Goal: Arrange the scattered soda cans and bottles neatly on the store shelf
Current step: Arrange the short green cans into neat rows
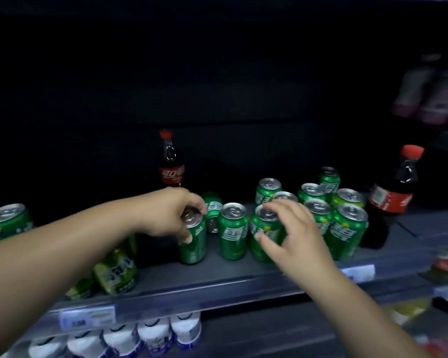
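On the dark shelf (217,277) stand several green soda cans. My left hand (171,213) grips the top of one upright green can (193,244) at the left end of the group. My right hand (292,236) wraps its fingers around another upright green can (264,233). Between them stands a free green can (232,231), and behind it one green can (212,210) lies on its side. A cluster of green cans (347,228) stands to the right. One cola bottle (171,161) stands at the back, another cola bottle (393,187) at the right.
Yellow-green cans (115,275) lean at the shelf's left front, with another green can (8,220) at the far left. White bottles (153,334) fill the shelf below. A price tag (87,319) hangs on the shelf edge. Blurred packages sit at the right.
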Motion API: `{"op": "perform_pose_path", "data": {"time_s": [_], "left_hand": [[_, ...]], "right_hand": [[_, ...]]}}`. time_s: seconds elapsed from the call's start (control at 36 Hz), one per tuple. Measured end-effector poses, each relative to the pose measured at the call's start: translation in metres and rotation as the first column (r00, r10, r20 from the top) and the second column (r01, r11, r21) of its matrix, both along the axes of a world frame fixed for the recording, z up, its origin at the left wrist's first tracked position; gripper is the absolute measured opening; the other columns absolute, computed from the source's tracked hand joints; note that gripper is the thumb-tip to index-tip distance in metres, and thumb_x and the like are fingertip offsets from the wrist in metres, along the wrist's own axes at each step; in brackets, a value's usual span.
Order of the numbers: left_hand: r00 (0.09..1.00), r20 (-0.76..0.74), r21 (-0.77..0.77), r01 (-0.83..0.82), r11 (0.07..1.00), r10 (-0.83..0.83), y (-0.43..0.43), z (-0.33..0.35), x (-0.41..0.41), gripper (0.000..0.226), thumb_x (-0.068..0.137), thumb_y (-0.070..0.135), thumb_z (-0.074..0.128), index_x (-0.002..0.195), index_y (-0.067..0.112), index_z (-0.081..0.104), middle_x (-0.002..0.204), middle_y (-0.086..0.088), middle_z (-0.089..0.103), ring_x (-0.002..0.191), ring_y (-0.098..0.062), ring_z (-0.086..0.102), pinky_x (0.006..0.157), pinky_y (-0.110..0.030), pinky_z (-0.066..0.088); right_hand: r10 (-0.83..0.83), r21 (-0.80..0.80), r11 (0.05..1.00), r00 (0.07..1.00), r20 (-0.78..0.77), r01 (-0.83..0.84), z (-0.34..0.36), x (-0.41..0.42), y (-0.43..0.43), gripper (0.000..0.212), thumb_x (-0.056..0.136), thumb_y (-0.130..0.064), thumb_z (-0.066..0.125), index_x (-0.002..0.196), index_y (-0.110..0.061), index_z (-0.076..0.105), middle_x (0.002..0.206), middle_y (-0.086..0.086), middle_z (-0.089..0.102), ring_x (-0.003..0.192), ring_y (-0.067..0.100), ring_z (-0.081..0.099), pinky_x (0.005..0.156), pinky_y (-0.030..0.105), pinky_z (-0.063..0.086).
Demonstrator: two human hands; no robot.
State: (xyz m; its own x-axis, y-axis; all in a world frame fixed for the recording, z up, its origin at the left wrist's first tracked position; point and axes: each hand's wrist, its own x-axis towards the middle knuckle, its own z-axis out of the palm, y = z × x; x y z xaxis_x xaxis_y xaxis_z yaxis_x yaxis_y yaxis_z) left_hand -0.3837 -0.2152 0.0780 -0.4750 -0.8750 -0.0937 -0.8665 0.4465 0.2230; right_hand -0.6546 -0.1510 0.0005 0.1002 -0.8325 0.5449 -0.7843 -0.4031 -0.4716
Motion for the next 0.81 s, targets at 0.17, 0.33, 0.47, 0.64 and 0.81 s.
{"op": "perform_pose_path", "data": {"time_s": [0.17,0.33,0.47,0.64,0.81], "left_hand": [[0.999,-0.054,0.015,-0.003,1.0,0.004,0.015,-0.009,-0.022,0.065,0.062,0.034,0.088,0.12,0.041,0.06,0.114,0.012,0.056,0.103,-0.006,0.054,0.092,-0.026,0.047],[0.999,-0.041,0.015,0.024,1.0,-0.023,0.024,-0.008,-0.045,0.066,0.062,0.036,0.088,0.121,0.043,0.059,0.111,0.018,0.052,0.102,-0.002,0.052,0.091,-0.024,0.047],[0.998,-0.001,-0.005,0.071,0.997,-0.071,0.028,-0.008,-0.059,0.066,0.063,0.041,0.086,0.122,0.044,0.057,0.109,0.022,0.049,0.101,0.002,0.05,0.09,-0.024,0.047],[1.0,0.002,-0.004,0.023,1.0,-0.023,0.028,-0.008,-0.052,0.065,0.066,0.038,0.084,0.125,0.04,0.057,0.112,0.017,0.052,0.102,-0.002,0.053,0.09,-0.024,0.047],[0.991,-0.092,0.088,-0.093,0.992,0.101,0.025,-0.008,-0.026,0.063,0.063,0.031,0.088,0.119,0.043,0.061,0.108,0.016,0.064,0.093,-0.001,0.061,0.085,-0.028,0.052]], "right_hand": [[0.085,0.09,0.993,0.996,-0.039,-0.081,-0.015,-0.01,-0.006,0.058,0.083,-0.037,0.075,0.136,-0.027,0.055,0.137,-0.01,0.048,0.13,0.015,0.041,0.111,0.039,0.037],[0.071,0.099,0.993,0.997,-0.001,-0.071,-0.016,-0.028,-0.003,0.058,0.084,-0.035,0.075,0.138,-0.024,0.055,0.143,-0.008,0.045,0.136,0.014,0.038,0.111,0.03,0.031],[0.066,0.118,0.991,0.997,0.027,-0.068,-0.013,-0.047,0.0,0.055,0.086,-0.035,0.073,0.138,-0.031,0.053,0.146,-0.014,0.04,0.136,0.009,0.037,0.111,0.027,0.033],[0.103,0.07,0.992,0.995,0.001,-0.102,-0.011,-0.044,-0.005,0.057,0.085,-0.033,0.075,0.137,-0.025,0.055,0.14,-0.011,0.045,0.134,0.011,0.039,0.108,0.022,0.026],[0.166,0.05,0.986,0.981,-0.1,-0.162,-0.005,-0.034,-0.018,0.056,0.084,-0.039,0.072,0.136,-0.026,0.055,0.137,-0.008,0.052,0.133,0.016,0.041,0.113,0.039,0.035]]}}
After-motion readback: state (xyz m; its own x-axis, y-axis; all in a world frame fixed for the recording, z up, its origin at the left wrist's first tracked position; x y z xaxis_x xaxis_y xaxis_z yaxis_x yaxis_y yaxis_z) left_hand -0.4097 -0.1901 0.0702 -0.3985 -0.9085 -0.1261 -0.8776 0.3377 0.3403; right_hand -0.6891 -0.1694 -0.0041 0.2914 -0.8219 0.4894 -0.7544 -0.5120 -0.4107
